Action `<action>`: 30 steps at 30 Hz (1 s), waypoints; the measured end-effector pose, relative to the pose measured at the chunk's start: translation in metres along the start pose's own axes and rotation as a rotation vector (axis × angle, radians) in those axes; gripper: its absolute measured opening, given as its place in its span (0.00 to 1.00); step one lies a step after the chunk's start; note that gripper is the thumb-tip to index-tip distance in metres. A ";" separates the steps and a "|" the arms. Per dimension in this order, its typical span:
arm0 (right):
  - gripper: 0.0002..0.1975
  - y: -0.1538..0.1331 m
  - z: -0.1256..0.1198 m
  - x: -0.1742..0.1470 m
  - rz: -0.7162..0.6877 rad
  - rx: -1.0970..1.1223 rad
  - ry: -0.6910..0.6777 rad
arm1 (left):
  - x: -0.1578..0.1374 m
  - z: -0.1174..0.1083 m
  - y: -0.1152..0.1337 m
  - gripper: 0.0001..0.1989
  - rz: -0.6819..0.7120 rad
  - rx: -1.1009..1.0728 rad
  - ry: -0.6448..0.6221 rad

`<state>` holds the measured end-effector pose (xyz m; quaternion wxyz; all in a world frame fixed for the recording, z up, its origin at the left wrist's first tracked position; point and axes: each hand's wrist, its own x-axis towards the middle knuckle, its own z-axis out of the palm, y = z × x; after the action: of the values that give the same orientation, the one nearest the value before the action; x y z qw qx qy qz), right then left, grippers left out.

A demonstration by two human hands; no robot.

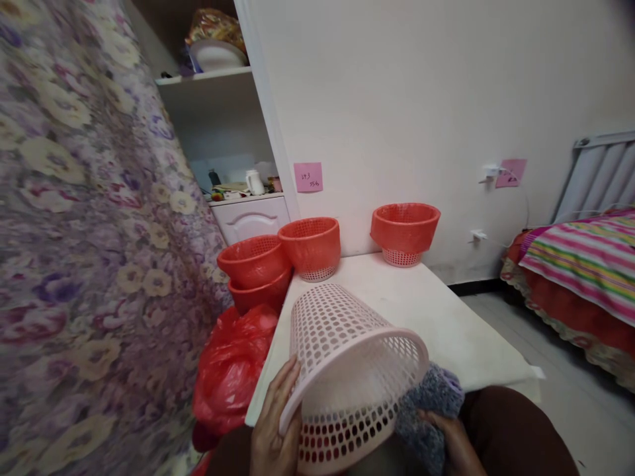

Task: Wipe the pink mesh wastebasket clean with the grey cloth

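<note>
A pale pink plastic basket [332,324] with a perforated wall lies tilted on its side, its wide mouth turned toward me. My left hand [278,423] grips the rim at the left, with the fingers outside and the thumb at the edge. On the right, my right hand [449,439] is closed around a grey-blue fuzzy cloth [421,416]. The cloth is bunched up close against the basket's right rim; whether it presses on the wall cannot be made out.
Red-bag-lined baskets stand on the white table [451,317]: one lined basket [310,244] back left, another lined basket [404,231] back right. Stacked red-lined baskets [258,264] and a red plastic bag [235,370] are left of it. A floral curtain [99,231] hangs left; a bed [585,264] stands right.
</note>
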<state>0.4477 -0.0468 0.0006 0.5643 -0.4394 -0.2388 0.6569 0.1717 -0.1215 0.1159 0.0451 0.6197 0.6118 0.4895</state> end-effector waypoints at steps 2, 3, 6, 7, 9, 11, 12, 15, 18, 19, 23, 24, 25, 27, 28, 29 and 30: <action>0.23 -0.017 -0.002 0.002 -0.022 -0.015 0.024 | 0.000 -0.003 0.000 0.22 -0.032 0.020 0.045; 0.25 -0.028 -0.003 0.003 -0.064 -0.051 0.045 | 0.000 -0.005 0.000 0.22 -0.039 0.039 0.064; 0.25 -0.063 -0.008 0.008 -0.240 -0.277 0.085 | 0.002 -0.008 -0.002 0.24 0.021 0.092 0.036; 0.25 -0.071 -0.010 0.008 -0.284 -0.348 0.084 | 0.003 -0.008 -0.002 0.25 0.050 0.104 0.012; 0.26 -0.078 -0.012 0.009 -0.324 -0.399 0.105 | 0.004 -0.006 -0.002 0.25 0.094 0.108 -0.021; 0.30 -0.069 -0.013 0.009 -0.286 -0.299 0.140 | 0.004 -0.003 -0.001 0.25 0.101 0.094 -0.032; 0.31 -0.060 -0.014 0.010 -0.235 -0.216 0.141 | 0.004 0.000 0.000 0.25 0.099 0.088 -0.035; 0.28 -0.023 -0.017 0.012 -0.035 0.022 0.054 | 0.003 0.005 0.002 0.24 0.089 0.070 -0.049; 0.18 0.009 -0.018 0.010 0.156 0.140 0.025 | 0.002 0.008 0.002 0.23 0.079 0.055 -0.047; 0.16 0.016 -0.017 0.008 0.211 0.167 0.026 | 0.002 0.008 0.001 0.23 0.069 0.059 -0.047; 0.15 0.016 -0.012 0.001 0.233 0.165 -0.024 | 0.003 0.004 -0.002 0.24 0.040 0.102 -0.036; 0.16 0.009 -0.011 -0.001 0.184 0.138 -0.042 | 0.003 0.002 -0.002 0.24 0.036 0.114 -0.019; 0.17 0.000 -0.010 -0.001 0.127 0.101 -0.048 | 0.004 -0.001 -0.002 0.24 0.035 0.125 0.004; 0.21 -0.022 -0.011 -0.001 0.008 0.002 -0.014 | 0.005 -0.005 -0.001 0.23 0.042 0.142 0.049; 0.23 -0.034 -0.012 0.000 -0.054 -0.060 0.023 | 0.006 -0.007 0.000 0.24 0.051 0.152 0.058; 0.25 -0.045 -0.013 0.002 -0.117 -0.131 0.068 | 0.006 -0.009 0.001 0.24 0.069 0.160 0.050; 0.27 -0.053 -0.015 0.004 -0.182 -0.199 0.111 | 0.007 -0.009 0.001 0.25 0.088 0.166 0.028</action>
<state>0.4889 -0.0326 0.0352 0.5877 -0.5053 -0.3099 0.5506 0.1649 -0.1217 0.1253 -0.0365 0.6406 0.6229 0.4475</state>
